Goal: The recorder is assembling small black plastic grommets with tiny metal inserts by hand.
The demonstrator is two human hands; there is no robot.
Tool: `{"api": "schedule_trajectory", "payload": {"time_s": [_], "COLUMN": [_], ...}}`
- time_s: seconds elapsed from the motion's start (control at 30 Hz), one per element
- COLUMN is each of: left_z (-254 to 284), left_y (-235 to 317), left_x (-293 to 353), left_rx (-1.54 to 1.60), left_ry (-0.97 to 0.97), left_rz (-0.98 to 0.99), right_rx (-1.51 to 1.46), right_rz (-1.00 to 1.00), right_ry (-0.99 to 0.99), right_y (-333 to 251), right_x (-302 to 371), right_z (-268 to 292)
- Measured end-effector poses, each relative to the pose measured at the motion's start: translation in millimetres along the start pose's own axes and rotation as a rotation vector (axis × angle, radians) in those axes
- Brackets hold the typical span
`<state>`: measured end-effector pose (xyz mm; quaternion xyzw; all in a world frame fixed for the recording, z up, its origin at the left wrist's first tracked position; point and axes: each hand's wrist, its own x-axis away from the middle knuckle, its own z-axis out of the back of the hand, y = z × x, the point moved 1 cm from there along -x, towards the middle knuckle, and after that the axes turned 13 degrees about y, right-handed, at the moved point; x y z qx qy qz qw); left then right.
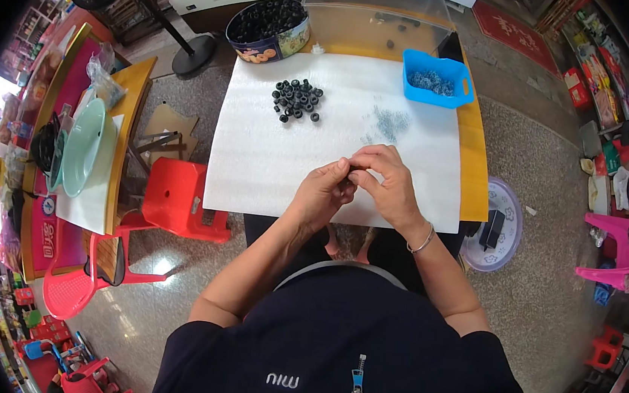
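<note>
My left hand (324, 190) and my right hand (385, 182) meet above the near part of a white sheet (257, 161) on the table. Between the fingertips of both is a small dark piece (352, 171), mostly covered, much like the black round parts nearby. A loose pile of these small black parts (293, 102) lies farther off to the left. Beyond my right hand, tiny bluish-grey metal bits (390, 122) are scattered over the sheet. A blue plastic basket (436, 94) at the far right holds more of such bits.
A round tub (272, 47) full of black parts stands at the far left, beside a clear plastic box (376, 28). Left of the table are a red stool (172, 196) and a side table with a pale green basin (86, 148). A lilac basin (506, 249) sits on the floor at right.
</note>
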<state>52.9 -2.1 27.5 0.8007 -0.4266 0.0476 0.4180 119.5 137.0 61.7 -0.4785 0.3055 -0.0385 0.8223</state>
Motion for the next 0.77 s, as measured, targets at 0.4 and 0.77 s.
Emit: {"api": "schedule_trajectory", "payload": {"time_s": [0.4, 0.77], "left_z": [2, 2], "left_y": [7, 2], "left_x": [3, 4], "left_rx": [-0.001, -0.039], "left_ry": [0.094, 0.144], "left_rz": [-0.074, -0.299], "right_rx": [-0.140, -0.157], "right_rz": [-0.218, -0.329], "right_ry": [0.105, 0.169], "right_y": [2, 5], "right_x": [3, 12], "right_z": [-6, -9]}}
